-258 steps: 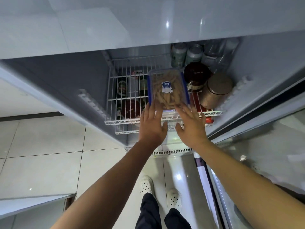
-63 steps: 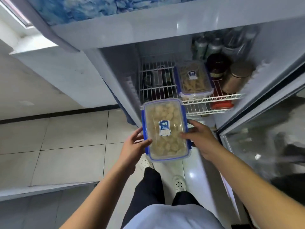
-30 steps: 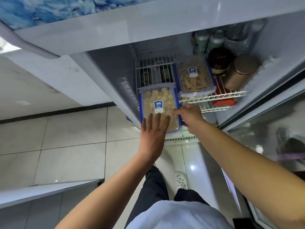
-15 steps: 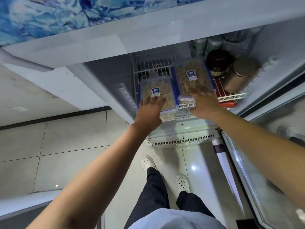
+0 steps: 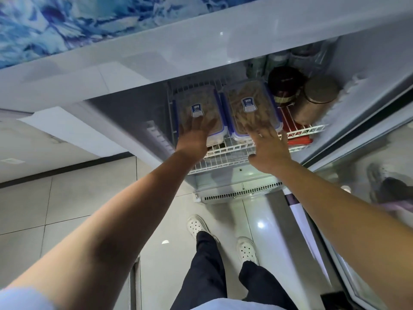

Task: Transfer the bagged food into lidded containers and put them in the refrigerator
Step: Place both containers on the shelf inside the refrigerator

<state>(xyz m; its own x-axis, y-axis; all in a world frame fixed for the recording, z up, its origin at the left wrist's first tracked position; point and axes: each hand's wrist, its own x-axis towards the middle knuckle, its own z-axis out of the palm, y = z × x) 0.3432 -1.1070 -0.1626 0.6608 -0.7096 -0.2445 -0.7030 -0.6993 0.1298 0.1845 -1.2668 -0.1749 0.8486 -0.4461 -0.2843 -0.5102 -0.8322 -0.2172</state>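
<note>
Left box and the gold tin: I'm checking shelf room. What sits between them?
The head view shows the second box, close beside the left box; a strip of bare wire shelf separates it from the tin.

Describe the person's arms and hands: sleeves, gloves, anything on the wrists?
Both forearms are bare. The left hand and right hand wear no gloves; no watch or band shows on either wrist. The fingers are blurred, so rings cannot be ruled out. A pale short sleeve shows on the left upper arm, bottom-left corner; no right sleeve is in view.
</note>
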